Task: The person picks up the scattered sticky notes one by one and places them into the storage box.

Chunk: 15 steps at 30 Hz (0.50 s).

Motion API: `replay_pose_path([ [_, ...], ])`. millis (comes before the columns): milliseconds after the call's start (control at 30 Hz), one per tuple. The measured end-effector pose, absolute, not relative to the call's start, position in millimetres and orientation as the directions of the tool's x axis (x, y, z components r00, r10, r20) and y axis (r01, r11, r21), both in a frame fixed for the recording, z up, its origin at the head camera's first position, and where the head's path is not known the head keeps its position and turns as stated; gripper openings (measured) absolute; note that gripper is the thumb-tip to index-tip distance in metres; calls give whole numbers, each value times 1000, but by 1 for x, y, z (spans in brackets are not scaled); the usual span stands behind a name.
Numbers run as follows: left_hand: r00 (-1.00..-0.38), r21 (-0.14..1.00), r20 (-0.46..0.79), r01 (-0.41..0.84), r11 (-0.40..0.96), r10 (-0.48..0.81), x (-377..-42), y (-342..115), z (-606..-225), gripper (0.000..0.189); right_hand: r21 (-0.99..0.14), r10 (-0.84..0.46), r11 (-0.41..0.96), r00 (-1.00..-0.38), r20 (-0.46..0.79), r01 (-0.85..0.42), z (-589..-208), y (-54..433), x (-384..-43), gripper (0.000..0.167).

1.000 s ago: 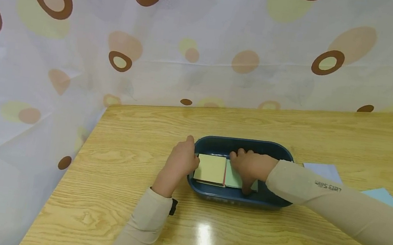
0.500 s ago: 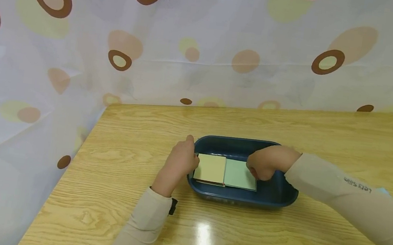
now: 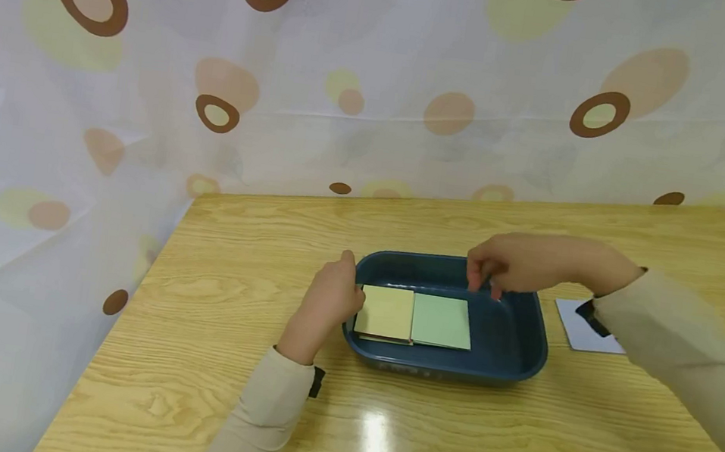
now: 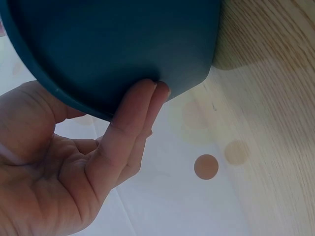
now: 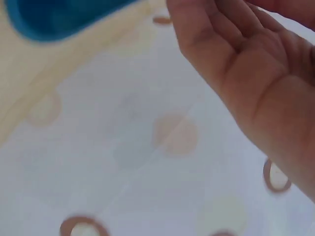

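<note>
A dark blue plastic tub (image 3: 506,336) stands on the wooden table in the head view. Inside it, two square paper pads lie side by side: a yellow pad (image 3: 385,311) at the left end and a pale green pad (image 3: 442,320) against its right edge. My left hand (image 3: 328,298) grips the tub's left end; in the left wrist view its fingers (image 4: 130,115) press on the outer wall below the rim. My right hand (image 3: 526,261) hovers over the tub's back right rim, fingers loosely bent downward, with nothing visible in them.
A lavender sheet or pad (image 3: 586,328) lies on the wooden table (image 3: 247,264) to the right of the tub, partly covered by the right wrist. Behind the table hangs a white curtain (image 3: 359,42) with brown and yellow spots.
My right hand has lifted off the green pad and moved up and right, over the tub's rim. The left hand keeps its grip, and both pads stay in nearly the same spot.
</note>
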<state>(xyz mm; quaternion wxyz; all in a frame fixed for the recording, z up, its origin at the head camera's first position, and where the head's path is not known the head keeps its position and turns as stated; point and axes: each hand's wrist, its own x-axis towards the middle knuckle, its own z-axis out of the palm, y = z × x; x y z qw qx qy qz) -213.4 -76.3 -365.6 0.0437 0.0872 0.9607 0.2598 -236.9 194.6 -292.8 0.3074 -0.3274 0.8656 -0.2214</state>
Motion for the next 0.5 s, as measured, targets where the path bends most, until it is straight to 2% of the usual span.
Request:
replay_pose_path([
  [100, -982, 503, -32, 147, 852, 188, -214, -77, -366, 39, -592, -672, 680, -691, -267, -432, -288, 224, -240, 21],
  [200, -982, 495, -28, 146, 856, 184, -214, -78, -367, 40, -480, -583, 763, -783, -219, -433, -299, 257, -241, 12],
  [267, -983, 494, -30, 144, 858, 182, -214, -78, -368, 41, -397, -528, 816, -821, -216, -420, -314, 278, -239, 13],
  [367, -983, 497, -31, 140, 856, 179, -214, -78, -368, 40, -312, -473, 865, -846, -245, -394, -339, 303, -234, 26],
  [500, -983, 502, -29, 144, 853, 183, -214, -78, -367, 37, -310, -443, 882, -847, -293, -355, -366, 321, -227, 54],
])
